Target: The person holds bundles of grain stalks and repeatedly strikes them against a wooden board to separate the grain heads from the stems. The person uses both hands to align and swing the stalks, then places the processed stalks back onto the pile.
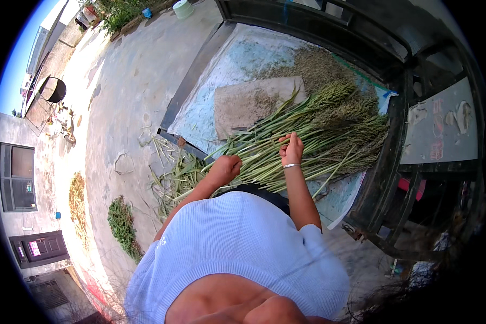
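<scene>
Inside the cart bed (198, 73), on a blue-and-white sheet (240, 48), you have a bundle of stalks (270, 146), stems toward the bed's near left edge and seed heads (356, 140) toward its right side. The stems are long, slender and green; the heads are dense and bushy, greener at the far side and browner nearer you. The bed also contains a tan cloth (235, 105), partly strewn with small bits, and a heap of loose brownish grain (321, 62) at its far side. Your left hand (225, 170), at the bed's near edge, has its fingers curled into a fist; your right hand (291, 151), over the bundle, has them partly bent. You cannot tell whether either grips a stalk. Beyond the bed's far left corner stands a white tub (183, 9), its contents indiscernible.
</scene>
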Motion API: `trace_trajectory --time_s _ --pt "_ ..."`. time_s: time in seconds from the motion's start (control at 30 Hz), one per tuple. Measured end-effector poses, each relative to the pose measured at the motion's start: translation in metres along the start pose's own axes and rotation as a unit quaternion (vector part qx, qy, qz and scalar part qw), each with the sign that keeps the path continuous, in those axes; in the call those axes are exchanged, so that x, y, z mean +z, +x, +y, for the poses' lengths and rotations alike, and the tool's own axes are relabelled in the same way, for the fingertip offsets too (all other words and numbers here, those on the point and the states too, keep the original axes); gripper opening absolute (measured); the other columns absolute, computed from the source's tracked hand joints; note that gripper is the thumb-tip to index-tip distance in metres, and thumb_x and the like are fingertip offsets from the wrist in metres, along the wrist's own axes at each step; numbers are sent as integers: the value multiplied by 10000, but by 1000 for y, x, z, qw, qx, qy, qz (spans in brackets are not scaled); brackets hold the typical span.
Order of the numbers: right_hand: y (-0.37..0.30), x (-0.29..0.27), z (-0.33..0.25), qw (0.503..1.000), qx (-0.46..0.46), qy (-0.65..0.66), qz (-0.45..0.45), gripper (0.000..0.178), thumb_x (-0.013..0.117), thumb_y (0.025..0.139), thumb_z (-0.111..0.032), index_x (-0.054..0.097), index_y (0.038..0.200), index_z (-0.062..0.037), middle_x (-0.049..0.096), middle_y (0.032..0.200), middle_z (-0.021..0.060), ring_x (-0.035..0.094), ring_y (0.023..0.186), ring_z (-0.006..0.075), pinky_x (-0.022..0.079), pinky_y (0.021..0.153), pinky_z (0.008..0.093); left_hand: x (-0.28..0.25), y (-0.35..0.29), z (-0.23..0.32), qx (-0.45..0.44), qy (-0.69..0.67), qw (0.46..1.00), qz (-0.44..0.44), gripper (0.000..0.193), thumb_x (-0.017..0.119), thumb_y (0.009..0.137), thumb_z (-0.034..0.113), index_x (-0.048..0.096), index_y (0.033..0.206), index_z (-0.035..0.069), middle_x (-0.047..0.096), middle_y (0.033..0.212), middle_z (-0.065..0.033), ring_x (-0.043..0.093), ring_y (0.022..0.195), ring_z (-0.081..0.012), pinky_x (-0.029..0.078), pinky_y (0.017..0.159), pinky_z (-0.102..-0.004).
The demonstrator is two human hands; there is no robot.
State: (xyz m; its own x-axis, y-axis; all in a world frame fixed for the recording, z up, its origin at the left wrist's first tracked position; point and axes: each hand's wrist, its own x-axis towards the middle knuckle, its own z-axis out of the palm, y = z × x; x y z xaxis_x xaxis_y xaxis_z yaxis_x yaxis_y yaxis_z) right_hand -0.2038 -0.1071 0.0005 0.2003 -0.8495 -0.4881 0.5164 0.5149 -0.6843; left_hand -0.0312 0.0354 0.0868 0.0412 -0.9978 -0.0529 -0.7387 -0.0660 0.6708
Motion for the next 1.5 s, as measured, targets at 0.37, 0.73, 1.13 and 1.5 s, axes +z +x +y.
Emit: trace_trajectory --time_s 0.37,0.73,1.13,1.5 --pt "-7 37 -34 954 -12 255 -156 339 402 917 -382 402 721 -105 292 543 -18 283 452 98 264 410 239 35 10 -39 -384 -345 855 54 188 447 856 132 538 746 9 501 549 -41 500 393 -139 404 361 -261" --pt "86 -55 -86 958 -76 275 16 443 330 905 -487 323 610 -156 220 491 -35 181 379 86 153 341 229 -77 -146 -215 -399 -127 769 482 213 425 838 166 557 747 25 490 555 -36 441 429 -128 365 403 -273" --pt "110 -86 3 664 -17 -657 357 419 543 846 -250 459 1163 11 493 1143 212 531 981 312 472 792 455 -34 -324 -157 -783 277 523 191 381 629 728 308 561 983 32 568 961 -240 567 912 -377 467 769 -445" --pt "223 14 169 860 185 -460 122 285 600 821 -276 577 698 -20 546 574 73 530 456 165 426 372 283 63 -222 -166 -420 -172 867 206 270 670 754 200 615 964 40 641 762 -102 624 729 -151 484 638 -275"
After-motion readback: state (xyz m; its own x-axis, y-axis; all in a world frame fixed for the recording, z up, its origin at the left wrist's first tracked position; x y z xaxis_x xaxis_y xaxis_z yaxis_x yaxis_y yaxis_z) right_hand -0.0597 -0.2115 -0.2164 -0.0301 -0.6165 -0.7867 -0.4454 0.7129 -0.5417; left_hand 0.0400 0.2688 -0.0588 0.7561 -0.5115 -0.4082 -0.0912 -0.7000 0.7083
